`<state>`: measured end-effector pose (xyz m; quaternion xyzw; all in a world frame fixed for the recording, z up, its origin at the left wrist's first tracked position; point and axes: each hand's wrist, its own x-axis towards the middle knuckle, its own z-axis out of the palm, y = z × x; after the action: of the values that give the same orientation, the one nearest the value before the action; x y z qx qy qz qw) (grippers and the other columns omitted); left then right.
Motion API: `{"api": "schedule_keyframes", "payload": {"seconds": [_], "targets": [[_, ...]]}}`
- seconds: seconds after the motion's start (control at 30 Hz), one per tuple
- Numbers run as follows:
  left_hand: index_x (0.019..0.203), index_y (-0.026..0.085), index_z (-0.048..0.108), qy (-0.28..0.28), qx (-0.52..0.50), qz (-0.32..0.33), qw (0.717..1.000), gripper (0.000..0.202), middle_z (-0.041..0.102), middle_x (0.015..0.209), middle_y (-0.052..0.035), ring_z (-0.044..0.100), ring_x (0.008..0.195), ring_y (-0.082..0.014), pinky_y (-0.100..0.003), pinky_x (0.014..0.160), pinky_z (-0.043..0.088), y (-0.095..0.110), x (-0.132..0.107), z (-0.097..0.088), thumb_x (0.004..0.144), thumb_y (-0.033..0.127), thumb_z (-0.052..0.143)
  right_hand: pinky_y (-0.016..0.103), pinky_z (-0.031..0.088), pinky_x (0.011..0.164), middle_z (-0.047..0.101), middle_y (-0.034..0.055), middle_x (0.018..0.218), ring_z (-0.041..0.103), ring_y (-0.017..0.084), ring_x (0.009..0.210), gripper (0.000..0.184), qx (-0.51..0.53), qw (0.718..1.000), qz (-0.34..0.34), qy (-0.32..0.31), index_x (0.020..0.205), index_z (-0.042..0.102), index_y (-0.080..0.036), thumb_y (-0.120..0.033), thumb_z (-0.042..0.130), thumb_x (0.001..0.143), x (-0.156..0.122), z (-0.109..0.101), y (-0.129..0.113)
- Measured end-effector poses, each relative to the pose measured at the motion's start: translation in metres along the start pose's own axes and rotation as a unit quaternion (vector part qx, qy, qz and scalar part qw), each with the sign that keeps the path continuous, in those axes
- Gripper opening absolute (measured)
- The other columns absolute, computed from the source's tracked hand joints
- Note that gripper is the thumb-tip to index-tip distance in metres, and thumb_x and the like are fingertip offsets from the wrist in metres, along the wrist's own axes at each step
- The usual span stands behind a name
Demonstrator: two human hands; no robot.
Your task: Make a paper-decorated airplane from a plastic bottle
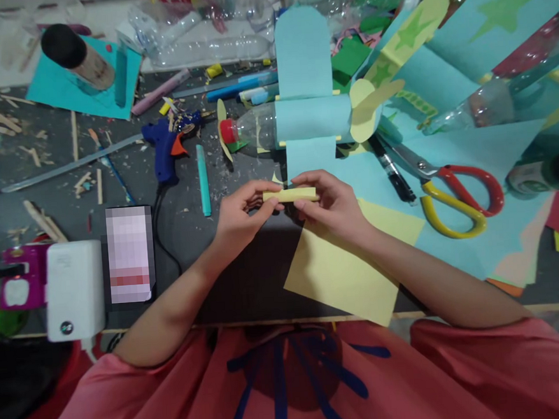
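Observation:
A short folded strip of yellow paper (pixel 290 195) is held level between my two hands, over the near middle of the dark table. My left hand (pixel 247 213) pinches its left end, thumb below and fingers behind. On the right end, my right hand (pixel 331 202) grips with thumb and fingertips. Just beyond my hands lies a plastic-bottle airplane (pixel 313 118) with light blue paper wings, a red cap and a yellow propeller. Under my right forearm rests a sheet of yellow paper (pixel 345 269).
Scissors (pixel 455 187) and a black marker (pixel 391 170) lie at right on blue paper. To the left are a blue glue gun (pixel 163 147), a teal pen (pixel 203 180), a phone (pixel 130 255) and a white power bank (pixel 74 291). Plastic bottles (pixel 215 48) crowd the back.

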<state>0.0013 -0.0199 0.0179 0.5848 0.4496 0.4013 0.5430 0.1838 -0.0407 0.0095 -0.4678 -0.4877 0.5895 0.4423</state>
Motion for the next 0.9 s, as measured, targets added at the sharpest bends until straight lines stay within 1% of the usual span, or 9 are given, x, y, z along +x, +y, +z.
{"api": "schedule_keyframes", "payload": {"seconds": [0.07, 0.17, 0.23, 0.4, 0.53, 0.7, 0.83, 0.9], "targets": [[0.088, 0.018, 0.069, 0.004, 0.004, 0.009, 1.000, 0.009, 0.074, 0.082, -0.0003, 0.073, 0.071, -0.0109, -0.020, 0.072, 0.058, -0.0005, -0.0005, 0.0009, 0.081, 0.024, 0.069, 0.023, 0.050, 0.053, 0.062, -0.0009, 0.087, 0.054, 0.005, 0.056, 0.043, 0.019, 1.000, 0.025, -0.003, 0.097, 0.062, -0.021, -0.055, 0.076, 0.075, 0.0000, 0.0016, -0.0007], [0.087, 0.018, 0.069, 0.002, 0.018, 0.017, 1.000, 0.008, 0.076, 0.084, -0.0015, 0.074, 0.070, -0.0116, -0.021, 0.072, 0.059, -0.0015, 0.0000, 0.0015, 0.080, 0.023, 0.068, 0.023, 0.046, 0.049, 0.062, -0.0026, 0.071, 0.053, 0.005, 0.051, 0.042, 0.043, 0.997, 0.060, -0.003, 0.084, 0.063, -0.018, -0.056, 0.077, 0.073, 0.0001, 0.0035, -0.0021], [0.086, 0.018, 0.069, -0.001, 0.022, 0.015, 1.000, 0.009, 0.076, 0.085, -0.0021, 0.074, 0.070, -0.0123, -0.022, 0.072, 0.059, -0.0019, 0.0004, 0.0013, 0.080, 0.024, 0.068, 0.022, 0.045, 0.050, 0.061, -0.0034, 0.064, 0.054, 0.006, 0.050, 0.043, 0.051, 0.996, 0.073, -0.001, 0.079, 0.062, -0.018, -0.057, 0.078, 0.071, 0.0004, 0.0041, -0.0030], [0.089, 0.018, 0.068, -0.011, 0.019, -0.020, 1.000, 0.012, 0.076, 0.081, -0.0020, 0.074, 0.072, -0.0142, -0.026, 0.076, 0.059, -0.0009, -0.0005, 0.0010, 0.082, 0.027, 0.068, 0.023, 0.048, 0.051, 0.064, -0.0035, 0.063, 0.056, 0.006, 0.051, 0.045, 0.070, 0.994, 0.084, 0.000, 0.078, 0.062, -0.019, -0.058, 0.080, 0.067, 0.0018, 0.0043, -0.0043], [0.089, 0.018, 0.068, -0.017, 0.013, -0.043, 0.999, 0.013, 0.076, 0.081, -0.0019, 0.074, 0.072, -0.0146, -0.027, 0.077, 0.059, 0.0010, -0.0008, 0.0022, 0.081, 0.029, 0.068, 0.021, 0.044, 0.048, 0.064, -0.0034, 0.060, 0.056, 0.006, 0.047, 0.047, 0.078, 0.992, 0.100, 0.003, 0.074, 0.061, -0.018, -0.059, 0.081, 0.065, 0.0022, 0.0045, -0.0064], [0.087, 0.018, 0.067, -0.018, -0.015, -0.068, 0.997, 0.014, 0.075, 0.076, -0.0009, 0.075, 0.071, -0.0150, -0.027, 0.076, 0.060, 0.0051, 0.0005, 0.0019, 0.079, 0.029, 0.071, 0.021, 0.042, 0.046, 0.065, -0.0020, 0.059, 0.057, 0.006, 0.047, 0.048, 0.069, 0.992, 0.108, 0.002, 0.072, 0.061, -0.017, -0.060, 0.081, 0.065, 0.0023, 0.0044, -0.0092], [0.086, 0.017, 0.067, -0.022, -0.035, -0.094, 0.995, 0.016, 0.075, 0.073, -0.0009, 0.075, 0.069, -0.0154, -0.026, 0.072, 0.060, 0.0065, 0.0014, 0.0005, 0.077, 0.029, 0.072, 0.020, 0.037, 0.042, 0.065, -0.0010, 0.059, 0.057, 0.007, 0.047, 0.049, 0.068, 0.991, 0.117, 0.001, 0.072, 0.061, -0.016, -0.061, 0.081, 0.064, 0.0028, 0.0043, -0.0099], [0.087, 0.017, 0.067, -0.024, -0.040, -0.104, 0.994, 0.016, 0.074, 0.071, -0.0003, 0.074, 0.067, -0.0150, -0.026, 0.070, 0.060, 0.0058, 0.0019, 0.0002, 0.077, 0.029, 0.072, 0.020, 0.037, 0.042, 0.065, -0.0012, 0.058, 0.057, 0.007, 0.046, 0.049, 0.062, 0.991, 0.116, -0.003, 0.070, 0.061, -0.017, -0.062, 0.080, 0.064, 0.0029, 0.0042, -0.0099]]}}
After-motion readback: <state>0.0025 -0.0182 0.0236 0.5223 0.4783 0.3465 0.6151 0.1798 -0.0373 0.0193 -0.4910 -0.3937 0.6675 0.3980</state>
